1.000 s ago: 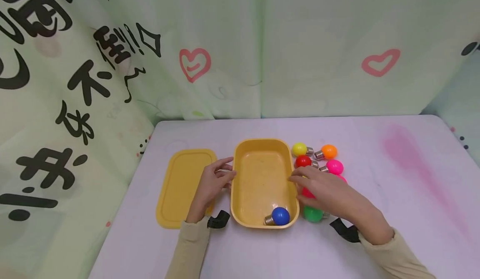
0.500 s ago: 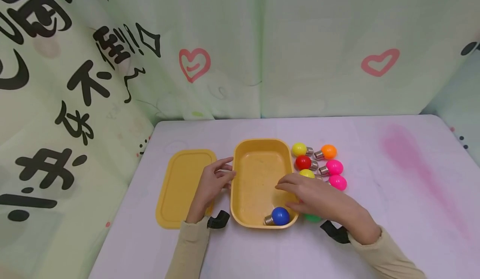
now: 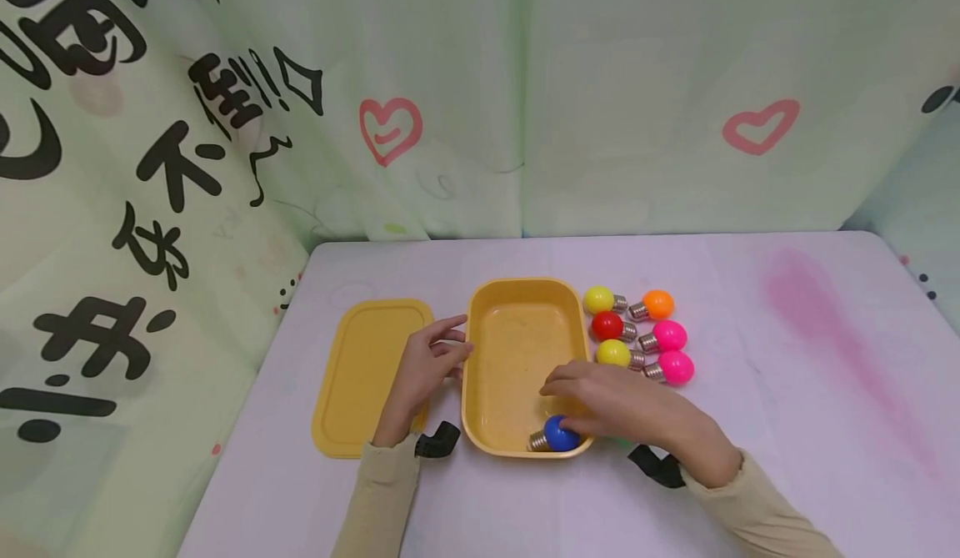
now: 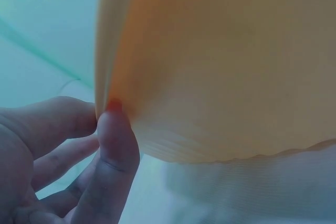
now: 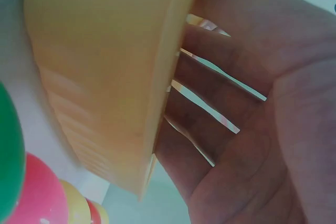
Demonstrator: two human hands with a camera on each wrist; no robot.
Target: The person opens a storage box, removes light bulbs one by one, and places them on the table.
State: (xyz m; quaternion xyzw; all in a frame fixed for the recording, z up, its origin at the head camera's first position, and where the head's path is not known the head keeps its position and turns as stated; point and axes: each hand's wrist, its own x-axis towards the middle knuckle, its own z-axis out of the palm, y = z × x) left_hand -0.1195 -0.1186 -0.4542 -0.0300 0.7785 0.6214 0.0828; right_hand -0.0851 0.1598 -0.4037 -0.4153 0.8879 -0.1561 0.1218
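My left hand is at the left side of a yellow plastic box; in the left wrist view its thumb and forefinger pinch the box's rim. Inside the box, near its front right corner, lies a blue light bulb with a silver screw base. Over the right rim reaches my right hand, fingers extended into the box. Its thumb is at the blue bulb; whether it touches the bulb is unclear. The right wrist view shows the fingers spread behind the box wall, which hides their tips.
Several coloured bulbs lie right of the box, including a yellow bulb, a red bulb, an orange bulb and a pink bulb. A green bulb is mostly hidden under the right hand. A yellow lid lies left.
My right hand has moved left and slightly toward me, from beside the box's right wall to over the blue bulb. My left hand, the box and the bulb have stayed in place.
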